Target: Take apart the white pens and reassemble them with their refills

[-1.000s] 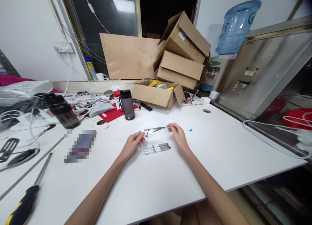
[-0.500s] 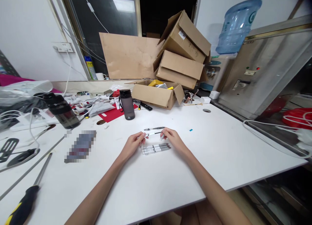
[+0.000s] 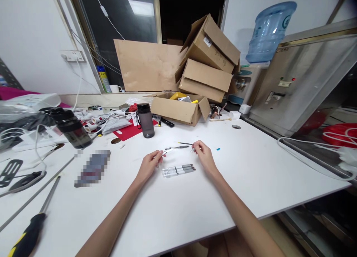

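Left grip [image 3: 150, 163] closed on white barrel [image 3: 167, 150]; right grip [image 3: 205, 155] closed on refill [image 3: 185, 143]

The only view came from a camera worn on the person's head, looking forward and down from above the near edge of the white, flat-topped surface [image 3: 223, 197]. It faced the dark, metal-framed window [image 3: 122, 19] across the far side. The bare hands [image 3: 152, 162] lay near the middle of the view, their forearms entering from the bottom edge. The black-and-yellow screwdriver [image 3: 30, 227] sat much nearer the lens, at lower left, than the stacked brown cardboard boxes [image 3: 208, 73].
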Tool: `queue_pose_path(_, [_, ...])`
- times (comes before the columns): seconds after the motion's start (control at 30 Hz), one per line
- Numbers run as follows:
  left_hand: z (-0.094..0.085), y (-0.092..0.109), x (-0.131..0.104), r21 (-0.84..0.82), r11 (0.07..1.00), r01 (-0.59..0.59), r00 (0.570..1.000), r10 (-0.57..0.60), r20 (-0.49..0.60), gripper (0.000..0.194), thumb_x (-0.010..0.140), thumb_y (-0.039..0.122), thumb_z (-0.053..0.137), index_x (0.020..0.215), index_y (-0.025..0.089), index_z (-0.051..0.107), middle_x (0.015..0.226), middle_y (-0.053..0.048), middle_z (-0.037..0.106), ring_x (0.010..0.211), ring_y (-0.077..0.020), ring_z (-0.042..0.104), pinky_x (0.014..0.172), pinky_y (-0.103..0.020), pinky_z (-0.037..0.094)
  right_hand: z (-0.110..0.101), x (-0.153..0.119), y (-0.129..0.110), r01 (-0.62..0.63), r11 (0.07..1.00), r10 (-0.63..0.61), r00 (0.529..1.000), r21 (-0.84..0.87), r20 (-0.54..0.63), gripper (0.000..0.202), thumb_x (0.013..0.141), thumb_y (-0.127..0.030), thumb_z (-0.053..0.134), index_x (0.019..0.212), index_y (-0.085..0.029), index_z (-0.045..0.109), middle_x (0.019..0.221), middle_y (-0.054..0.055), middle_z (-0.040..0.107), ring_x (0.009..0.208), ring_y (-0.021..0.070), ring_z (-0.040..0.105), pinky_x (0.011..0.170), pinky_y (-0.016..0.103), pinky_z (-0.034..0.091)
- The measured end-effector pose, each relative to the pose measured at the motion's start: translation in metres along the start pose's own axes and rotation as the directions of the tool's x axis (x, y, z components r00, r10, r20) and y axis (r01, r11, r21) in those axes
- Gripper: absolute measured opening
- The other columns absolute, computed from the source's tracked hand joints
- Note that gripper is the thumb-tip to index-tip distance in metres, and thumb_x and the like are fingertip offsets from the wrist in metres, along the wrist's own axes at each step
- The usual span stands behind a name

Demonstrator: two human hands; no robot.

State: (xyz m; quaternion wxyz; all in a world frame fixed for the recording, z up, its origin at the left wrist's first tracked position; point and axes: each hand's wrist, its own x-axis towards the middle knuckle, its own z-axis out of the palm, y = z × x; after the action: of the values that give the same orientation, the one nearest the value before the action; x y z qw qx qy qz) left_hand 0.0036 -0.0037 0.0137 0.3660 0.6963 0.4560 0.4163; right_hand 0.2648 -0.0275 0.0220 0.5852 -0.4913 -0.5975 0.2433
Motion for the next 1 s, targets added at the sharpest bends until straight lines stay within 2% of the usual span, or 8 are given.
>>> queue_pose_path(0.17, [0.0015,0.0005,-0.0004,0.006,1.000,-0.013,0.999,0.013,0.033,0.046,0.098,0.055,0.048,0.084,0.018,0.071,0.068,0.001,0.056,0.066,-0.0165,0.049,0.065,-0.027,0.036,0.0038,-0.0038,-0.0031,0.103,0.994,-0.102,0.994,-0.030,0.044,0.019,0.095,-0.036,0.052,0.093,-0.023,0.066,0.096,0.004,0.067,0.088,0.0206,0.062,0.079,0.030,0.047])
queue_pose_path(0.37, [0.0015,0.0014,-0.0004,0.014,1.000,-0.010,0.999,0.009,0.036,0.049,0.098,0.058,0.047,0.088,0.017,0.074,0.067,0.001,0.056,0.065,-0.0171,0.048,0.064,-0.027,0.035,0.0050,-0.0041,-0.0037,0.125,0.992,-0.123,0.991,-0.031,0.051,0.016,0.094,-0.032,0.055,0.098,-0.023,0.068,0.099,0.004,0.066,0.087,0.0198,0.062,0.076,0.030,0.048])
queue_pose_path(0.6, [0.0023,0.0002,-0.0009,0.038,0.999,-0.016,0.999,0.014,0.045,0.050,0.097,0.059,0.047,0.086,0.018,0.073,0.068,0.001,0.056,0.066,-0.0176,0.049,0.065,-0.027,0.036,0.0045,-0.0040,-0.0047,0.092,0.996,-0.092,0.995,-0.013,0.031,0.018,0.094,-0.035,0.056,0.097,-0.023,0.068,0.099,0.004,0.068,0.088,0.0199,0.063,0.077,0.030,0.048])
queue_pose_path(0.77, [0.0025,-0.0002,-0.0013,0.044,0.999,-0.027,0.999,0.025,0.047,0.050,0.098,0.058,0.047,0.085,0.018,0.073,0.069,0.000,0.059,0.066,-0.0177,0.050,0.065,-0.026,0.037,0.0040,-0.0039,-0.0067,0.041,0.998,-0.043,0.999,0.039,0.031,0.025,0.094,-0.044,0.056,0.091,-0.022,0.068,0.094,0.004,0.070,0.085,0.0206,0.063,0.080,0.031,0.048])
queue_pose_path(1.0, [0.0042,-0.0002,-0.0015,0.058,0.998,-0.033,0.999,0.030,0.045,0.051,0.097,0.060,0.047,0.084,0.018,0.074,0.066,0.000,0.059,0.065,-0.0177,0.050,0.064,-0.027,0.038,0.0033,0.0041,0.0020,-0.054,0.983,0.049,0.998,0.175,0.032,0.038,0.090,-0.056,0.057,0.075,-0.021,0.064,0.082,0.005,0.068,0.070,0.0180,0.057,0.070,0.030,0.048])
